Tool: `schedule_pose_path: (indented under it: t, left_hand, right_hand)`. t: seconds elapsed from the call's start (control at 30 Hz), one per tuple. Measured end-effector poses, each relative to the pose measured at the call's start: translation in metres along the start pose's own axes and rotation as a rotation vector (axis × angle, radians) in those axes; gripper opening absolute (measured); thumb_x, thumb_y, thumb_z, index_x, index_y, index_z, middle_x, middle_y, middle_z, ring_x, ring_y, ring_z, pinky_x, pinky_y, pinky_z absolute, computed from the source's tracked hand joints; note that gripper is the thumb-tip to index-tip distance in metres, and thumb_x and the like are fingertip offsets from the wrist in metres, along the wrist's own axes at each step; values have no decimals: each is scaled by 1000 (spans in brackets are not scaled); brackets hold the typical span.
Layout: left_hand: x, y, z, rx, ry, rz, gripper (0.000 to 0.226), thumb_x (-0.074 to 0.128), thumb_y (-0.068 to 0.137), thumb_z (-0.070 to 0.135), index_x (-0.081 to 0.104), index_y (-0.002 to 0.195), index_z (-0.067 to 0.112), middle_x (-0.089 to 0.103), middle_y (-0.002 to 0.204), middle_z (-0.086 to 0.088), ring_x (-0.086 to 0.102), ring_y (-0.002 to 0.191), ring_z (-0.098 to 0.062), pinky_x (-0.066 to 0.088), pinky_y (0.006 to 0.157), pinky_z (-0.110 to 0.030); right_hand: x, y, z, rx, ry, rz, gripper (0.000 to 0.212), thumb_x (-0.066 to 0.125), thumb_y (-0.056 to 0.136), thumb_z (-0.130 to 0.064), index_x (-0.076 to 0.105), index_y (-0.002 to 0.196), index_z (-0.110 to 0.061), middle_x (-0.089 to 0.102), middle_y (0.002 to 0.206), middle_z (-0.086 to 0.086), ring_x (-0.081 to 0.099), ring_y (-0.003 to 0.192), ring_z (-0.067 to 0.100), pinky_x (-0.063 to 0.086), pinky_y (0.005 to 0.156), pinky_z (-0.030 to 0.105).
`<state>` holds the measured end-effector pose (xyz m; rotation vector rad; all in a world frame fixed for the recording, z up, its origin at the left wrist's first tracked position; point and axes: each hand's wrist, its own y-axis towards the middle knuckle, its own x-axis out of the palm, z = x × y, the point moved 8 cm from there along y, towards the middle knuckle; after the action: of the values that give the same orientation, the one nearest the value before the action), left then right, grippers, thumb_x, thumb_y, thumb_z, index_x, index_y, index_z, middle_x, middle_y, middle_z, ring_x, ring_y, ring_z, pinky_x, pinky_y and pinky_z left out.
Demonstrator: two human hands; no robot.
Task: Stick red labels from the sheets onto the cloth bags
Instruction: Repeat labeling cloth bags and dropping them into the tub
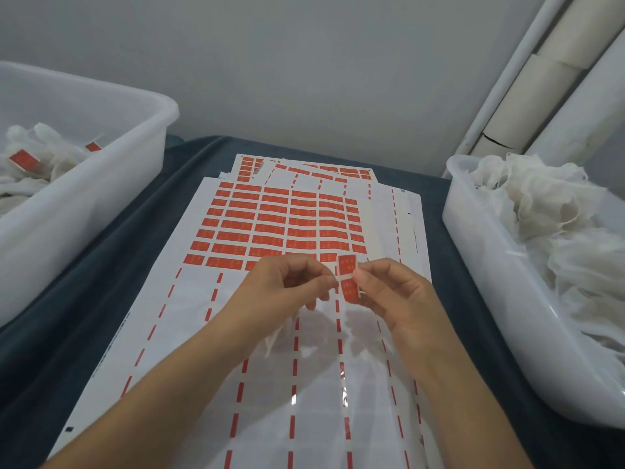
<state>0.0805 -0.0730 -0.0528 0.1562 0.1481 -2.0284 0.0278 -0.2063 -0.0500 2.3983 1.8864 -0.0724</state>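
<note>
Folding the red label [348,278] around the cloth bag's string is, as we judge it, the step in hand, and doing it well comes down to keeping the two halves square. We hold the label upright between both hands, lifted above the top sheet [270,225]. Our right hand [389,292] pinches its right edge with thumb and forefinger, the other fingers curled loosely beneath. Our left hand [287,282] has its fingertips closed at the label's left edge, and a wisp of thin white cloth [280,333], which we take for the bag, hangs below that hand; how it is gripped we cannot tell. A pale band crosses the label's middle, and it may be the string or a fold line, we cannot say which.

To do this well we should line the upper and lower halves edge to edge before they touch, since adhesive faces will likely grab at first contact. We should press outward from the middle band, so the halves close flat without a wrinkle.

Finished bags with red tags lie in the left tub [101,170]; unlabelled bags fill the right tub [490,265], both resting on the dark-covered surface [84,299]. The sheet's near rows are already stripped, with full rows left farther away.
</note>
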Motion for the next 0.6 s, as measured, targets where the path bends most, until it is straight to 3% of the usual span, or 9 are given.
schedule_pose_path:
  t: [0.13, 0.33, 0.6]
  left_hand:
    - [-1, 0, -1, -6, -33, 34, 12, 66, 82, 23, 67, 70, 27, 64, 56, 15, 56, 50, 3, 41, 48, -3]
    - [-1, -1, 0, 5, -37, 42, 12, 66, 82, 23, 66, 71, 27, 64, 57, 16, 57, 52, 3, 42, 49, -3]
    - [2, -1, 1, 4, -37, 4, 14, 65, 84, 21, 65, 70, 26, 62, 55, 15, 57, 52, 1, 43, 51, -6]
  right_hand:
    - [-1, 1, 3, 48, 64, 9, 15, 64, 68, -44, 70, 82, -43, 71, 95, -19, 67, 91, 3, 52, 69, 11]
    - [3, 0, 5, 40, 22, 4, 21, 64, 68, -40, 68, 85, -28, 71, 89, -19, 67, 86, 2, 50, 63, 9]
    - [-1, 0, -1, -17, -58, 64, 20, 62, 67, -41, 65, 83, -29, 70, 82, -23, 66, 83, -1, 48, 65, 5]
